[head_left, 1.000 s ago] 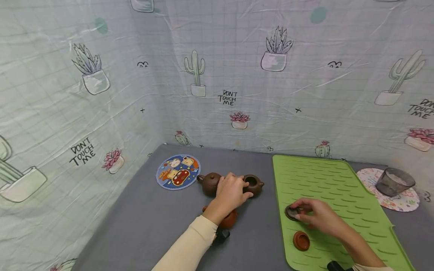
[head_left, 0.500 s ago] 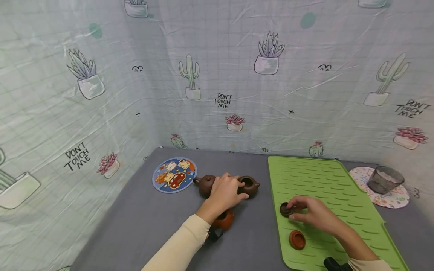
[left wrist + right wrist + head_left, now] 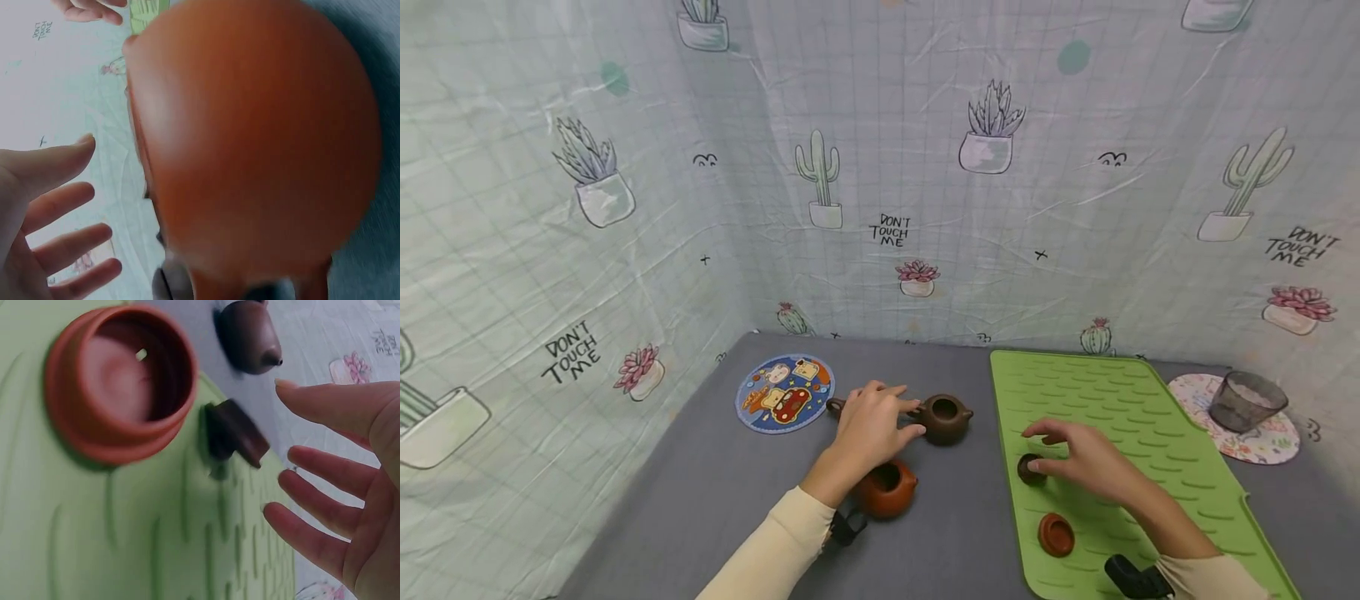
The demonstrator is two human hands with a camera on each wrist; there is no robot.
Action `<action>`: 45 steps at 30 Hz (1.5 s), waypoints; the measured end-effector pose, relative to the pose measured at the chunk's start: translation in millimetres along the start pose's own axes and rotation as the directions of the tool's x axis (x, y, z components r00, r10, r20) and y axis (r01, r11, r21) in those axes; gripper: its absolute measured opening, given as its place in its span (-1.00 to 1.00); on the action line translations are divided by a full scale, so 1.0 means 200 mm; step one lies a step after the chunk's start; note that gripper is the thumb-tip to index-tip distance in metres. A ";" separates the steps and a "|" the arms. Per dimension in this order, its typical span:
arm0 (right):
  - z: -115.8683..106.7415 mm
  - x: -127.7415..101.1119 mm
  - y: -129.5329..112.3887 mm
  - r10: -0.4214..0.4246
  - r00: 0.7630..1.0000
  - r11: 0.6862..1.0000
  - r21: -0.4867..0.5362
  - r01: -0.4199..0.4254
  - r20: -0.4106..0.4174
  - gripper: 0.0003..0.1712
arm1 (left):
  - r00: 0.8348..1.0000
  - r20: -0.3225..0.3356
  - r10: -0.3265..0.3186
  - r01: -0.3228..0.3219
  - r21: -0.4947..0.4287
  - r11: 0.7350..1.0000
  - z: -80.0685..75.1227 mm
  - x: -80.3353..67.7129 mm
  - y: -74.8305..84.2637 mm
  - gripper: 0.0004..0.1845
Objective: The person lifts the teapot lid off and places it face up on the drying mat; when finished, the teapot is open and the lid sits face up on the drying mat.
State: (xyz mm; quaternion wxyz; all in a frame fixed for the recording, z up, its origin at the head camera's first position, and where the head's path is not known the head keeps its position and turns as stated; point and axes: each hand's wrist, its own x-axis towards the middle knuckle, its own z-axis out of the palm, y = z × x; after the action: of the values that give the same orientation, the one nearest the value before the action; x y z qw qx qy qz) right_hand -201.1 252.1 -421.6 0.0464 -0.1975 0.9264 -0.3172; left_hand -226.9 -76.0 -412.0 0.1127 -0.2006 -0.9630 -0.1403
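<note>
Nearest to us, the orange-brown lid [image 3: 1056,534] lies upside down on the green mat [image 3: 1150,433], its hollow facing up. Just beyond it sits the dark brown lid [image 3: 1030,469], also on the mat near its left edge. Our right hand [image 3: 1086,460] hovers just beside this lid with fingers spread and relaxed; the right wrist view shows the fingers [image 3: 325,512] apart from the lid [image 3: 234,432], pinching nothing.

To the left, on the grey table [image 3: 715,500], the orange teapot [image 3: 886,488] stands open-mouthed and lidless beneath our left wrist. Our left hand [image 3: 872,425] reaches past it with fingers extended and loose, holding nothing; its fingertips lie close to the open dark brown teapot [image 3: 945,417], though we cannot tell whether they touch. A second brown teapot [image 3: 837,407] is mostly hidden behind this hand.

Farther back lie the round cartoon coaster [image 3: 784,392] and, at far right, a grey cup [image 3: 1247,401] on a floral mat [image 3: 1277,446].

In our judgement, a clean lid pick-up calls for closing thumb and forefinger on the dark lid's rim or knob, lifting it straight up while the left hand steadies the matching dark pot.
</note>
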 end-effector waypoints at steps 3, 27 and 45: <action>0.00 0.04 -0.04 0.003 1.000 1.000 -0.030 -0.004 -0.011 -0.51 | 0.999 -0.043 0.005 -0.004 0.008 1.000 -0.01 -0.02 -0.04 -0.55; 0.22 0.43 -0.52 -0.254 0.967 0.956 -0.163 0.246 -0.030 -0.53 | 0.952 -0.294 -0.084 0.092 0.015 0.996 -0.06 -0.20 -0.29 -0.43; 0.37 0.59 -0.73 -0.348 0.937 0.918 -0.190 0.348 0.030 -0.57 | 0.935 -0.279 -0.221 0.217 -0.047 0.975 -0.02 -0.23 -0.44 -0.32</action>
State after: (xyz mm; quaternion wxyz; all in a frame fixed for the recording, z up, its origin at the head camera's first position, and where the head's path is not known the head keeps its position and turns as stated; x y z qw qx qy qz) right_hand -245.0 57.8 -388.2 -0.0321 -0.3619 0.9029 -0.2296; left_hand -221.9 -171.9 -440.6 0.2309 -0.0709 -0.9523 -0.1865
